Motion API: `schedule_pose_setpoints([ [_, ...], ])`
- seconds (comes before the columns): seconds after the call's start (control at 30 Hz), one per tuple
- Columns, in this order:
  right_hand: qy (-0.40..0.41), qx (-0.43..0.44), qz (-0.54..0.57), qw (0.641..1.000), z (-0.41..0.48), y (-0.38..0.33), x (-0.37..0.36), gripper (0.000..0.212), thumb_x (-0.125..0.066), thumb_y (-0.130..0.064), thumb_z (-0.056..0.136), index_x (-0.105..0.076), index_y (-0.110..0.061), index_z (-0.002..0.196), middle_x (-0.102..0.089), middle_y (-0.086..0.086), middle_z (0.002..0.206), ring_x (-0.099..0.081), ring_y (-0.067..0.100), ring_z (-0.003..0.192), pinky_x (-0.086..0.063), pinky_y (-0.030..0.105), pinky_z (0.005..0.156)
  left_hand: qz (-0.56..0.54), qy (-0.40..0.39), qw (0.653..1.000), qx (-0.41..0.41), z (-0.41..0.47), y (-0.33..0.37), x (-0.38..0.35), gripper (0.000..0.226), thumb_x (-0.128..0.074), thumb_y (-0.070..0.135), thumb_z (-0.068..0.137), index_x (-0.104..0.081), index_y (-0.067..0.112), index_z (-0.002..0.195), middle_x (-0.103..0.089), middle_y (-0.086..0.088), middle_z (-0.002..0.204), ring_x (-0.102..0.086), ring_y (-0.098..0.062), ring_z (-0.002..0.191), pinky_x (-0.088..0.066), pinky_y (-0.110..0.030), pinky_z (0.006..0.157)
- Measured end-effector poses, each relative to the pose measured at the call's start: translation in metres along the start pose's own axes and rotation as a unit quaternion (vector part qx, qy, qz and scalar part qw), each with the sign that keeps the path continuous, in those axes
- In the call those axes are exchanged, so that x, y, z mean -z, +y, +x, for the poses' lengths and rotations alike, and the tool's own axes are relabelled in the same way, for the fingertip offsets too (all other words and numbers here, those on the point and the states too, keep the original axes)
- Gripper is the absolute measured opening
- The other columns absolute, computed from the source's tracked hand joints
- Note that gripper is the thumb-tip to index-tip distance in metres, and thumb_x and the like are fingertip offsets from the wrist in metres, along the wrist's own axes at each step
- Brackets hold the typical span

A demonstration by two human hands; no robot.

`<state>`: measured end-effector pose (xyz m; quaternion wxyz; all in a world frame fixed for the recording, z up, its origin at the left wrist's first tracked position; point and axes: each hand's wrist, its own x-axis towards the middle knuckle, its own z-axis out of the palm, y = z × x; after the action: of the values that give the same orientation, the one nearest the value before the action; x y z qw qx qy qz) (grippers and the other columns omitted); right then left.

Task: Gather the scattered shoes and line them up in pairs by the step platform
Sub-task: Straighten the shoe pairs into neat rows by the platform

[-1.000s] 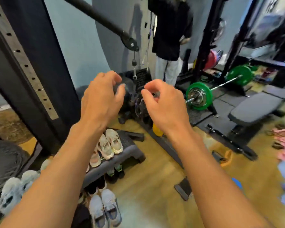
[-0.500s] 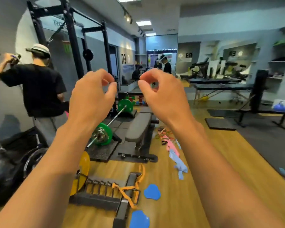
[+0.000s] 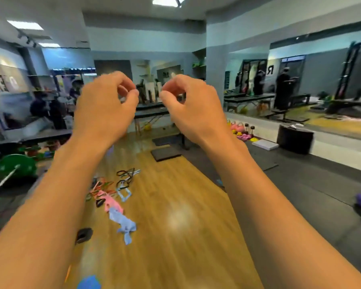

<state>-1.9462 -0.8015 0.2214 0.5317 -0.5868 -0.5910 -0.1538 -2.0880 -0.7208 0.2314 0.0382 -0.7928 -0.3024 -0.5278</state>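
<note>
The wide, shiny wooden floor shows no shoes, and no step platform is in sight. So I cannot tell which way any shoe points or lies. The left hand and right hand are up with fingers curled in, holding nothing. The messy pile of coloured stretchy bands might trip walking feet.

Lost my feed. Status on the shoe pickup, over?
Empty grip both sides: left hand, right hand raised, fingers curled. No shoes or step platform in view. Ahead, loose bands scattered on wood floor.
</note>
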Motion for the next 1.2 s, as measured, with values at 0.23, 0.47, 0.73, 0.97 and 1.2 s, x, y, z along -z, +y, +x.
schedule_pose_setpoints([
  [0.23, 0.058, -0.062, -0.117, 0.990, 0.019, 0.120, 0.063, 0.016, -0.054, -0.032, 0.091, -0.067, -0.025, 0.096, -0.067, -0.013, 0.088, -0.061, 0.007, 0.084, -0.053, 0.037, 0.078, -0.112, -0.059, 0.991, -0.054, 0.040, 0.065, -0.157, 0.014, -0.055, 0.030, 0.091, -0.065, 0.022, 0.096, -0.063, 0.005, 0.085, -0.058, -0.015, 0.080, -0.048, -0.033, 0.075],
  [0.47, 0.107, -0.113, -0.204, 0.966, 0.056, 0.221, 0.084, 0.014, -0.055, -0.030, 0.091, -0.068, -0.026, 0.095, -0.066, -0.017, 0.085, -0.060, -0.001, 0.074, -0.053, 0.030, 0.074, -0.227, -0.080, 0.965, -0.103, 0.093, 0.089, -0.287, 0.013, -0.054, 0.030, 0.091, -0.064, 0.023, 0.094, -0.065, 0.005, 0.089, -0.059, -0.015, 0.081, -0.050, -0.037, 0.076],
  [0.73, 0.134, -0.171, -0.286, 0.933, 0.111, 0.339, 0.097, 0.014, -0.056, -0.030, 0.092, -0.068, -0.026, 0.097, -0.066, -0.017, 0.085, -0.059, 0.002, 0.075, -0.053, 0.032, 0.074, -0.321, -0.127, 0.929, -0.136, 0.162, 0.110, -0.438, 0.011, -0.056, 0.027, 0.091, -0.065, 0.023, 0.094, -0.063, 0.007, 0.084, -0.057, -0.013, 0.077, -0.042, -0.027, 0.071],
  [0.97, 0.153, -0.201, -0.323, 0.912, 0.145, 0.484, 0.115, 0.016, -0.056, -0.029, 0.091, -0.070, -0.024, 0.098, -0.067, -0.016, 0.090, -0.060, 0.003, 0.084, -0.052, 0.032, 0.080, -0.353, -0.163, 0.907, -0.162, 0.199, 0.148, -0.595, 0.012, -0.054, 0.031, 0.091, -0.064, 0.025, 0.095, -0.064, 0.007, 0.088, -0.059, -0.015, 0.080, -0.051, -0.036, 0.075],
  [1.2, 0.174, -0.213, -0.325, 0.905, 0.203, 0.631, 0.157, 0.016, -0.056, -0.028, 0.091, -0.070, -0.023, 0.097, -0.066, -0.016, 0.088, -0.060, 0.003, 0.079, -0.050, 0.028, 0.076, -0.354, -0.180, 0.900, -0.179, 0.257, 0.205, -0.741, 0.014, -0.054, 0.030, 0.091, -0.065, 0.023, 0.096, -0.065, 0.005, 0.089, -0.059, -0.015, 0.079, -0.049, -0.035, 0.075],
])
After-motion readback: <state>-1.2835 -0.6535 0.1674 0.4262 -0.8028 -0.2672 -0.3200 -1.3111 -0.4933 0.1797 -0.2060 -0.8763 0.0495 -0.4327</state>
